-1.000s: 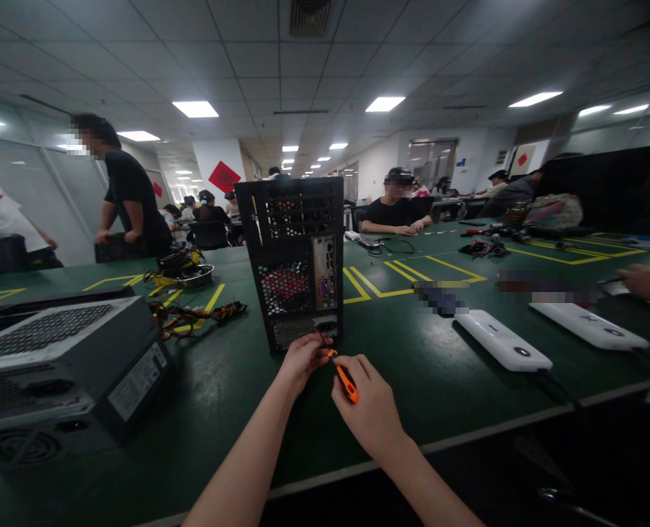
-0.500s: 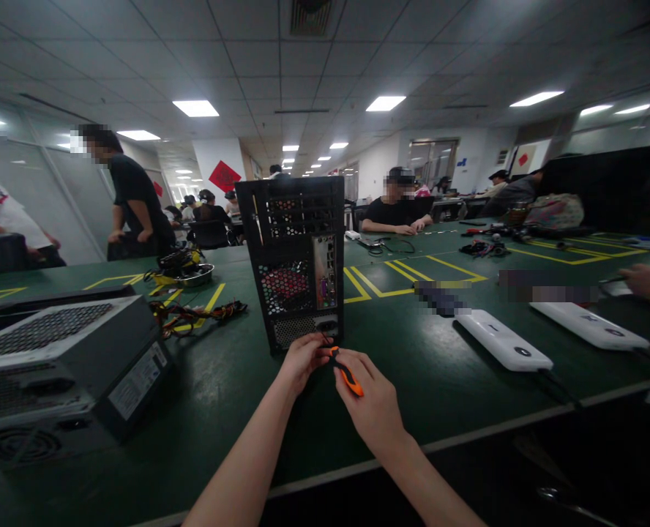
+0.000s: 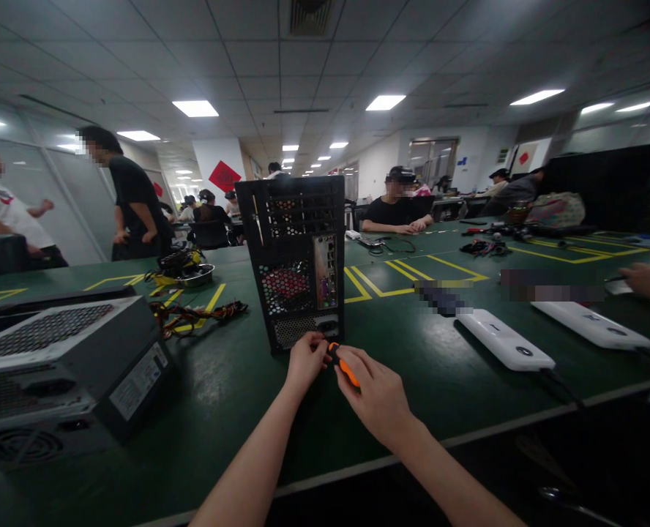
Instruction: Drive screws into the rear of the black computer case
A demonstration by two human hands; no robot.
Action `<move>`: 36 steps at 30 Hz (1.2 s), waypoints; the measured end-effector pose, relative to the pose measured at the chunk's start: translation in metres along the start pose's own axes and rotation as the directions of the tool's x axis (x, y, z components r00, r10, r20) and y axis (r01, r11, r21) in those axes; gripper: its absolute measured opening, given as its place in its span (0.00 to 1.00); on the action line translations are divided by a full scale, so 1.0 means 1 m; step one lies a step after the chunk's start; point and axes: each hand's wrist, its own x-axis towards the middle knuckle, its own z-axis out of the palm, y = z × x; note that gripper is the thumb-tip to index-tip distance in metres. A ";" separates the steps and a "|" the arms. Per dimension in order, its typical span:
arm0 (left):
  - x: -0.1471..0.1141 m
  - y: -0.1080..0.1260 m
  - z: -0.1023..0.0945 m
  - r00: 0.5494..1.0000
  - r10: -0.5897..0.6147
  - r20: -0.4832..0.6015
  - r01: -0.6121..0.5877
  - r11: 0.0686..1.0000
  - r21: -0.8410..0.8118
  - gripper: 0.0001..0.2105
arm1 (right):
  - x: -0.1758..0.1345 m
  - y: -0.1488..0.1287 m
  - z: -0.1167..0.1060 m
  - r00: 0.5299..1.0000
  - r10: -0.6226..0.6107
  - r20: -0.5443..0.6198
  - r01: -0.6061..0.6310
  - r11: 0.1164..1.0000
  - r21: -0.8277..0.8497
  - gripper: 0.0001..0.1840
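A black computer case stands upright on the green table, its back with vents and ports facing me. My right hand is closed round the orange and black handle of a screwdriver. The screwdriver's front end points at the lower right of the case's back; its tip is hidden by my fingers. My left hand is at the case's bottom edge with thumb and fingers pinched beside the screwdriver's front. Whatever those fingers hold is too small to make out.
A grey power supply lies at the left, with loose cables beside it. A metal bowl stands behind. White power banks with cords lie on the right. Another person's hand is at the right edge; people sit and stand beyond the table.
My left hand has shifted slightly right and closed up near the screwdriver. My right hand has turned a little round the handle and moved slightly right. The case stays put.
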 end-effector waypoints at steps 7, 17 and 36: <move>0.003 -0.002 -0.001 0.998 0.067 -0.015 -0.065 0.994 0.086 0.08 | 0.002 0.008 -0.002 0.996 -0.089 0.002 0.089 0.995 -0.054 0.09; 0.004 -0.004 -0.002 0.999 0.041 0.004 -0.041 0.998 -0.056 0.07 | -0.005 0.008 0.001 0.962 -0.272 -0.005 0.271 0.959 -0.084 0.13; 0.003 -0.003 -0.001 1.000 0.025 0.011 -0.024 0.998 -0.060 0.07 | -0.009 0.004 0.003 0.975 -0.221 0.021 0.222 0.973 -0.066 0.13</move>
